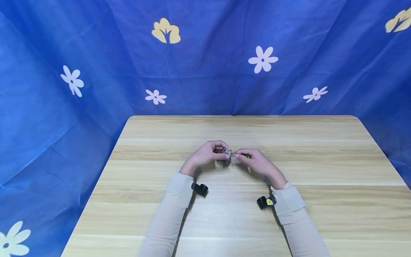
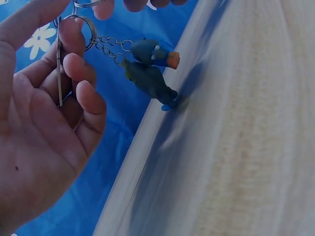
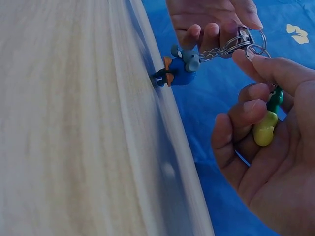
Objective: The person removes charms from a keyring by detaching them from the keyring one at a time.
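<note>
My left hand (image 1: 207, 153) pinches a metal key ring (image 2: 91, 30) between thumb and fingers. A flat metal piece (image 2: 59, 69), seen edge-on, hangs against its palm side. Two small figure charms dangle on short chains (image 2: 106, 44) from the ring; one is a blue elephant figure (image 3: 182, 69) with a grey head, its feet close to the tabletop. Facing it, my right hand (image 1: 255, 161) pinches a smaller split ring (image 3: 257, 51) that overlaps the larger rings. From this ring a green and yellow charm (image 3: 266, 125) hangs in front of the right hand's curled fingers.
Beneath both hands lies a light wood-grain table (image 1: 231, 214) with rounded far corners. A blue cloth (image 1: 208, 46) printed with flowers hangs behind and along the sides. Black wrist cameras (image 1: 201, 189) are strapped over the sleeves (image 1: 290, 201).
</note>
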`<control>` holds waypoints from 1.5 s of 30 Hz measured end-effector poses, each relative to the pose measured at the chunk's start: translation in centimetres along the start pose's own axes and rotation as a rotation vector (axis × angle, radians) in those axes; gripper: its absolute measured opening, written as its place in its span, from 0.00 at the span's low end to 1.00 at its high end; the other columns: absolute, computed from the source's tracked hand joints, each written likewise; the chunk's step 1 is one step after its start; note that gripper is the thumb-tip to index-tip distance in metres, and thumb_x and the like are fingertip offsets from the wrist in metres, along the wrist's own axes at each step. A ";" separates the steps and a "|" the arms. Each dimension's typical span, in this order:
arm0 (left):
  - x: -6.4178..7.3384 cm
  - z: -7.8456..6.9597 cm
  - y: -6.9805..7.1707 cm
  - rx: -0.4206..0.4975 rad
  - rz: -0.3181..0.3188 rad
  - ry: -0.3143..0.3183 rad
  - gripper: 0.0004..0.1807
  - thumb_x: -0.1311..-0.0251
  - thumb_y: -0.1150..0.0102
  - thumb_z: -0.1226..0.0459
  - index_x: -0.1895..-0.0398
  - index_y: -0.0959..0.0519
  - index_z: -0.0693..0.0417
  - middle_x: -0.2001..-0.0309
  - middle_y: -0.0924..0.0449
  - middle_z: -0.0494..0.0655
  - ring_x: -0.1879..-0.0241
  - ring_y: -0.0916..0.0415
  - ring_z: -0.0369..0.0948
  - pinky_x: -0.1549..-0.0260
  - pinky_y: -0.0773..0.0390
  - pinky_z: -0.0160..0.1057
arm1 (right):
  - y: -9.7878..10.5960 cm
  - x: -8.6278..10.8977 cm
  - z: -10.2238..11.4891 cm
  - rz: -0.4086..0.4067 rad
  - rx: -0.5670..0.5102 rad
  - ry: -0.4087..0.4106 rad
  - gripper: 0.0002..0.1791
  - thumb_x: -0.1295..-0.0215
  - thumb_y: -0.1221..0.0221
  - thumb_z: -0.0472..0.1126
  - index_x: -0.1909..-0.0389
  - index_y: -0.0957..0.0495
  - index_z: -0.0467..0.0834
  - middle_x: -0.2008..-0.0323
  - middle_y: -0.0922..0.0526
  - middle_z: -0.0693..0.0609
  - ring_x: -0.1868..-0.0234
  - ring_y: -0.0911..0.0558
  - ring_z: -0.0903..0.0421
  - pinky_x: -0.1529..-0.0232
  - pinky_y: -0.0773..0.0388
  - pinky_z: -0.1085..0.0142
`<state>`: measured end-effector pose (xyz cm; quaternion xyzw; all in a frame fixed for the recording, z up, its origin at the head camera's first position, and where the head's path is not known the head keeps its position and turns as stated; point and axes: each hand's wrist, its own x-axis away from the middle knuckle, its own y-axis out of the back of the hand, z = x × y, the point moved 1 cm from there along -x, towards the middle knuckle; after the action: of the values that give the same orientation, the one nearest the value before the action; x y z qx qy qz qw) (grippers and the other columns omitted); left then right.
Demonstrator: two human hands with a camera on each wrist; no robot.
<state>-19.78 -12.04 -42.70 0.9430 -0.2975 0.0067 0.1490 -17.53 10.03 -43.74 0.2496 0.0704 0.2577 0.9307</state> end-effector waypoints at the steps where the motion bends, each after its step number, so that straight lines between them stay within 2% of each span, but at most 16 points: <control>1: 0.0 0.0 0.0 -0.003 -0.006 -0.002 0.14 0.43 0.36 0.67 0.53 0.21 0.61 0.61 0.16 0.49 0.62 0.20 0.36 0.53 0.22 0.35 | 0.0 0.0 0.1 -0.003 0.010 0.007 0.16 0.28 0.48 0.47 0.49 0.19 0.45 0.67 0.19 0.42 0.68 0.24 0.53 0.55 0.25 0.58; 4: 0.0 0.1 0.1 -0.001 -0.024 -0.001 0.14 0.43 0.36 0.67 0.54 0.21 0.61 0.60 0.16 0.50 0.61 0.20 0.37 0.52 0.22 0.35 | 0.0 0.0 0.3 -0.007 0.043 0.033 0.16 0.28 0.49 0.48 0.48 0.19 0.45 0.56 0.15 0.44 0.55 0.18 0.48 0.46 0.24 0.52; 7: -0.1 0.1 0.3 0.011 -0.038 0.008 0.14 0.43 0.36 0.67 0.54 0.22 0.61 0.60 0.16 0.51 0.62 0.19 0.37 0.53 0.22 0.35 | 0.0 0.0 0.6 -0.011 0.075 0.056 0.17 0.28 0.48 0.48 0.47 0.19 0.44 0.46 0.18 0.45 0.41 0.21 0.46 0.39 0.28 0.49; 8: -0.1 0.2 0.3 0.015 -0.042 0.010 0.14 0.43 0.36 0.67 0.55 0.22 0.61 0.60 0.16 0.51 0.62 0.19 0.37 0.53 0.21 0.36 | 0.0 0.0 0.7 -0.010 0.076 0.058 0.17 0.28 0.48 0.47 0.47 0.20 0.43 0.46 0.18 0.45 0.41 0.22 0.45 0.38 0.28 0.49; 15: -0.3 0.4 0.3 0.005 -0.051 0.029 0.15 0.43 0.35 0.65 0.54 0.22 0.61 0.60 0.15 0.52 0.62 0.18 0.39 0.53 0.21 0.35 | -0.1 0.0 0.5 -0.008 0.090 0.049 0.17 0.28 0.49 0.48 0.47 0.20 0.45 0.46 0.18 0.47 0.40 0.22 0.47 0.37 0.29 0.50; 26: -0.3 0.0 0.2 0.017 -0.059 0.076 0.14 0.43 0.35 0.63 0.55 0.21 0.59 0.62 0.15 0.49 0.64 0.19 0.40 0.57 0.21 0.36 | 0.0 -0.1 0.9 -0.002 0.093 0.043 0.17 0.28 0.48 0.48 0.47 0.19 0.45 0.47 0.17 0.47 0.40 0.22 0.47 0.38 0.28 0.50; 34: -0.3 0.0 0.2 0.048 -0.072 0.091 0.14 0.45 0.33 0.64 0.57 0.20 0.61 0.65 0.15 0.48 0.62 0.18 0.51 0.57 0.20 0.44 | 0.0 0.0 1.4 0.003 0.096 0.041 0.16 0.29 0.47 0.46 0.48 0.18 0.43 0.47 0.17 0.45 0.41 0.21 0.46 0.38 0.28 0.50; 45: -0.4 0.0 0.0 0.063 -0.085 0.104 0.14 0.46 0.33 0.64 0.58 0.20 0.61 0.67 0.14 0.47 0.67 0.18 0.48 0.66 0.21 0.39 | -0.2 -0.1 1.5 0.003 0.138 0.056 0.15 0.29 0.46 0.43 0.49 0.18 0.42 0.48 0.16 0.45 0.42 0.20 0.46 0.39 0.27 0.50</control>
<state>-20.07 -11.79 -42.71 0.9574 -0.2487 0.0585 0.1348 -17.10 9.22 -42.51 0.3058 0.1138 0.2606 0.9086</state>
